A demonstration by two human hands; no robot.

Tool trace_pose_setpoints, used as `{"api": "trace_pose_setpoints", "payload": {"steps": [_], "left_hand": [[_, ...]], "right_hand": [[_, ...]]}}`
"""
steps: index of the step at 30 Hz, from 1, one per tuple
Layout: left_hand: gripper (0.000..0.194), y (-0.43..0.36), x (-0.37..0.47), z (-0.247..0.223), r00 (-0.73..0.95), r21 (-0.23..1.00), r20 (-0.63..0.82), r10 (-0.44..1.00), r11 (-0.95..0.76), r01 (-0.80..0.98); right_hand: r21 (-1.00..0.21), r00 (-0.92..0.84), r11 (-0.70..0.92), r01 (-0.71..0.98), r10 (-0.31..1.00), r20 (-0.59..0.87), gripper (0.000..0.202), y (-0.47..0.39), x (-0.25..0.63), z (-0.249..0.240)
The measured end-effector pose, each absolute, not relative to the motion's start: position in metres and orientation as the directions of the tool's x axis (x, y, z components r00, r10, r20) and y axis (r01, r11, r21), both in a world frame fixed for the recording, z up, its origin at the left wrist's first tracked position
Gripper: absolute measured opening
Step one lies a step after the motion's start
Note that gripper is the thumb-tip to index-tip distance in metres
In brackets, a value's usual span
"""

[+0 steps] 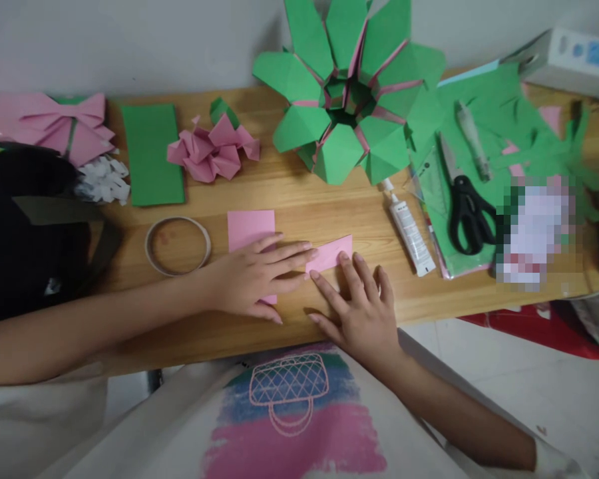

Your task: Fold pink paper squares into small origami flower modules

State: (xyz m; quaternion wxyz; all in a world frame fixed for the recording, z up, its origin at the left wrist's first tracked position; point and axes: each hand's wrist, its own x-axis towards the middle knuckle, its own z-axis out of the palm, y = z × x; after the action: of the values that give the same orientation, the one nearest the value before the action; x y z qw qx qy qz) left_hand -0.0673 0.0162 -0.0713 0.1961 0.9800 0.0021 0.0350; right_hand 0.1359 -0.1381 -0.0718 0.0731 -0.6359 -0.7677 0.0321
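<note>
A small pink paper strip (329, 254) lies slightly tilted on the wooden table. My left hand (259, 269) is spread flat, its fingertips touching the strip's left end. Under that hand lies a larger pink paper rectangle (251, 227), partly hidden by the palm and fingers. My right hand (362, 296) rests with its fingers apart, two fingertips at the strip's lower edge. A ring of tape (150, 249) sits to the left of the pink rectangle. To the right of my right hand is a white glue tube (412, 233).
A large green and pink paper flower (337, 150) stands at the back. Pink folded paper flowers (214, 150) and a green paper rectangle (154, 154) lie behind my left hand. Black-handled scissors (466, 213) rest on green paper sheets at right. A black bag (24, 226) occupies the left.
</note>
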Motion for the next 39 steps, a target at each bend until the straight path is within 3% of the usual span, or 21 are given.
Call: {"api": "trace_pose_setpoints", "payload": {"steps": [8,14,19,39], "left_hand": [[0.064,0.017,-0.067,-0.072,0.998,0.372,0.066,0.004,-0.928,-0.021],[0.075,0.017,-0.068,-0.073,0.997,0.411,0.059,0.048,-0.911,0.019],[0.069,0.018,-0.069,-0.073,0.997,0.392,0.079,0.005,-0.920,-0.026],[0.070,0.012,-0.067,-0.072,0.998,0.374,0.029,0.058,-0.927,0.043]], "right_hand": [[-0.141,-0.179,0.184,0.973,0.983,0.046,0.060,-0.138,0.144,-0.073],[-0.151,-0.176,0.180,0.972,0.984,0.037,0.063,-0.139,0.142,-0.074],[-0.154,-0.183,0.186,0.970,0.982,0.035,0.065,-0.140,0.140,-0.074],[-0.142,-0.133,0.157,0.977,0.977,0.168,0.046,-0.133,0.158,-0.072]]}}
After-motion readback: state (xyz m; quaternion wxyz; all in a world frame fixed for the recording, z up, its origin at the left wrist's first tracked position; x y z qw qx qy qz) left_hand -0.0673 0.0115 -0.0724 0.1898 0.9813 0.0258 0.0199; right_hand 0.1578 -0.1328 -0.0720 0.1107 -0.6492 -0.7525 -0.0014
